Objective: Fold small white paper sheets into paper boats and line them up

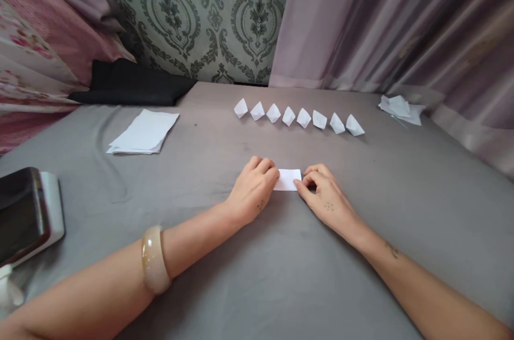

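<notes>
Paper [288, 180], small, white and flat, lies on the grey cloth [261, 281], exactly between the two hands, and all other places I tell from this paper. Its visible part is wider from left to right than from near to far, so I judge that its long axis runs from one hand to the other; the left end is covered, so the full length I cannot see.

Left hand [254, 188] comes from the near left side of the paper, with its fingers bent and close together over the left end. Its thumb is hidden, and I cannot tell if it pinches the paper or only presses it. Right hand [327, 199] is at the opposite end: its thumb touches the right edge, near the corner closest to the body, and the bent forefinger is just beside this edge, with a round gap between them. Whether it grips firmly, I cannot tell.

Neither hand is clearly nearer, because both are at the paper, but the left one covers more of it. In my judgement, this relation matters most: one hand at each end, the middle uncovered.

Beyond the paper stands a row of eight folded paper shapes [288, 116], well apart from both hands. Far to its left lies a stack of sheets [143, 131].
</notes>
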{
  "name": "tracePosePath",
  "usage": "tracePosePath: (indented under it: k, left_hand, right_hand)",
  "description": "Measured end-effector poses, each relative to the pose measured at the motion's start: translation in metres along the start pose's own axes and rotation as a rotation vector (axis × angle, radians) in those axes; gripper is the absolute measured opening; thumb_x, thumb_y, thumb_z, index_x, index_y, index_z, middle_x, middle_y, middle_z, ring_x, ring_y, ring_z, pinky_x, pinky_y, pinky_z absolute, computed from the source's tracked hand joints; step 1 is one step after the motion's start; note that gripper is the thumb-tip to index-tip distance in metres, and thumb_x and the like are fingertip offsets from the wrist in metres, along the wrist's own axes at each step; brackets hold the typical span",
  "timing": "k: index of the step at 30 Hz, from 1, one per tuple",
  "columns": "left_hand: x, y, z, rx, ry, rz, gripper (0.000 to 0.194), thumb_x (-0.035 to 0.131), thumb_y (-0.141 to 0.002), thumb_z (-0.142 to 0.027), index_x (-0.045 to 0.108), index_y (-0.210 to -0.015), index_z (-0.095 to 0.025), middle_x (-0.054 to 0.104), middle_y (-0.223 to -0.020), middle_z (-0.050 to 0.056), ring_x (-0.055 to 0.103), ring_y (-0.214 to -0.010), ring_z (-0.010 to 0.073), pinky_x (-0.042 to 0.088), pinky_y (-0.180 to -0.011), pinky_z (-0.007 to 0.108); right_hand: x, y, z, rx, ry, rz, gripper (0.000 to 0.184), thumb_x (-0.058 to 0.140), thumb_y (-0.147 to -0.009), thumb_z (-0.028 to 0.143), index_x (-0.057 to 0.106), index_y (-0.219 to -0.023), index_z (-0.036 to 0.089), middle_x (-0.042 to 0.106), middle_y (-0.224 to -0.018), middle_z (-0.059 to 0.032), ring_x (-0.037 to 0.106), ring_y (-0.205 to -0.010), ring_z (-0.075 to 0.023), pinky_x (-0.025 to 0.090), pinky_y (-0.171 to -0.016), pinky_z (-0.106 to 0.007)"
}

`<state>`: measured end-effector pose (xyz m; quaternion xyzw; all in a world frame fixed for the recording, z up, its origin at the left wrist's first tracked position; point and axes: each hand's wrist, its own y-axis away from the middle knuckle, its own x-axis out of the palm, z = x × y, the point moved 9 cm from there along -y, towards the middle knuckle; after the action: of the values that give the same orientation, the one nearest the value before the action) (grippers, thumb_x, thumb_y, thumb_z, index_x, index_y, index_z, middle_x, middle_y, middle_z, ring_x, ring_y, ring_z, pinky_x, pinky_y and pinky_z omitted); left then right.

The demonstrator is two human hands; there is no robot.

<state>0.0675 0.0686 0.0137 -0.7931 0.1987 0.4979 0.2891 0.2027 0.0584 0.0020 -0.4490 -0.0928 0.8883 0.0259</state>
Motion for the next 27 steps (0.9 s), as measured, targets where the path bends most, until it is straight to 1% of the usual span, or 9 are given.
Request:
tracePosePath:
  k: [2, 4, 7, 10, 12, 15, 20, 23, 27]
  left_hand:
    - [0.002, 0.000, -0.009, 0.097, -0.051, 0.078, 0.027, 0.033, -0.093, -0.014, 0.059, -0.089, -0.015, 0.060, -0.095, 0.009, 0.049, -0.090, 0.0209, 0.044, -0.083, 0.034]
    - [0.003, 0.002, -0.011, 0.138, -0.074, 0.143, 0.028, 0.033, -0.093, -0.013, 0.061, -0.091, -0.015, 0.062, -0.096, 0.010, 0.052, -0.090, 0.0208, 0.046, -0.080, 0.033]
    - [-0.002, 0.009, -0.012, 0.187, -0.072, 0.193, 0.031, 0.034, -0.091, -0.010, 0.063, -0.099, -0.016, 0.065, -0.103, 0.010, 0.056, -0.099, 0.0211, 0.047, -0.083, 0.033]
    - [-0.006, 0.019, -0.013, 0.259, -0.075, 0.229, 0.037, 0.035, -0.088, -0.007, 0.060, -0.112, -0.016, 0.063, -0.120, 0.009, 0.054, -0.114, 0.0223, 0.044, -0.094, 0.035]
    - [-0.005, 0.025, -0.013, 0.289, -0.092, 0.266, 0.041, 0.037, -0.085, -0.006, 0.057, -0.119, -0.016, 0.057, -0.131, 0.009, 0.051, -0.122, 0.0234, 0.041, -0.099, 0.037]
    - [-0.004, 0.029, -0.014, 0.317, -0.116, 0.311, 0.046, 0.040, -0.082, -0.006, 0.053, -0.126, -0.015, 0.051, -0.137, 0.011, 0.048, -0.126, 0.0245, 0.035, -0.105, 0.039]
    - [-0.013, 0.026, -0.016, 0.356, -0.067, 0.293, 0.042, 0.039, -0.083, -0.005, 0.058, -0.118, -0.018, 0.058, -0.129, 0.011, 0.047, -0.126, 0.0271, 0.033, -0.104, 0.046]
    - [-0.014, 0.025, -0.014, 0.373, -0.043, 0.302, 0.040, 0.036, -0.085, -0.006, 0.061, -0.114, -0.019, 0.061, -0.124, 0.009, 0.047, -0.126, 0.0256, 0.034, -0.104, 0.045]
    - [-0.015, 0.024, -0.011, 0.370, -0.003, 0.277, 0.040, 0.036, -0.087, -0.008, 0.060, -0.116, -0.020, 0.061, -0.126, 0.008, 0.045, -0.128, 0.0244, 0.035, -0.104, 0.042]
  right_hand:
    - [-0.003, 0.001, 0.002, -0.008, 0.015, -0.030, 0.014, 0.057, -0.082, 0.030, 0.053, -0.074, 0.019, 0.055, -0.092, -0.0043, 0.055, -0.069, -0.0139, 0.046, -0.068, -0.030]
    - [-0.008, 0.003, 0.008, -0.055, 0.035, -0.067, 0.008, 0.056, -0.083, 0.026, 0.055, -0.087, 0.019, 0.055, -0.096, -0.0061, 0.057, -0.076, -0.0163, 0.047, -0.072, -0.031]
    - [-0.004, 0.010, 0.029, -0.254, 0.085, -0.009, 0.019, 0.044, -0.088, 0.015, 0.058, -0.101, 0.020, 0.058, -0.104, -0.0077, 0.056, -0.094, -0.0193, 0.047, -0.081, -0.033]
    - [0.004, 0.020, 0.046, -0.385, 0.190, 0.101, 0.034, 0.035, -0.089, 0.006, 0.061, -0.103, 0.021, 0.062, -0.103, -0.0066, 0.055, -0.096, -0.0194, 0.046, -0.082, -0.033]
    - [0.005, 0.025, 0.052, -0.389, 0.295, 0.107, 0.034, 0.036, -0.088, 0.006, 0.062, -0.105, 0.020, 0.063, -0.102, -0.0075, 0.056, -0.093, -0.0201, 0.046, -0.079, -0.033]
    - [0.004, 0.032, 0.062, -0.382, 0.438, 0.098, 0.031, 0.039, -0.090, 0.015, 0.061, -0.113, 0.018, 0.062, -0.101, -0.0096, 0.056, -0.090, -0.0214, 0.045, -0.076, -0.033]
    - [0.011, 0.041, 0.074, -0.379, 0.568, 0.141, 0.043, 0.039, -0.093, 0.031, 0.049, -0.134, 0.023, 0.059, -0.107, -0.0122, 0.055, -0.086, -0.0232, 0.045, -0.072, -0.035]
    - [0.015, 0.044, 0.075, -0.375, 0.614, 0.155, 0.045, 0.036, -0.095, 0.036, 0.046, -0.137, 0.025, 0.057, -0.110, -0.0139, 0.055, -0.088, -0.0246, 0.046, -0.072, -0.036]
    - [0.016, 0.046, 0.076, -0.379, 0.649, 0.144, 0.045, 0.035, -0.095, 0.038, 0.049, -0.135, 0.022, 0.058, -0.111, -0.0149, 0.054, -0.088, -0.0251, 0.047, -0.071, -0.037]
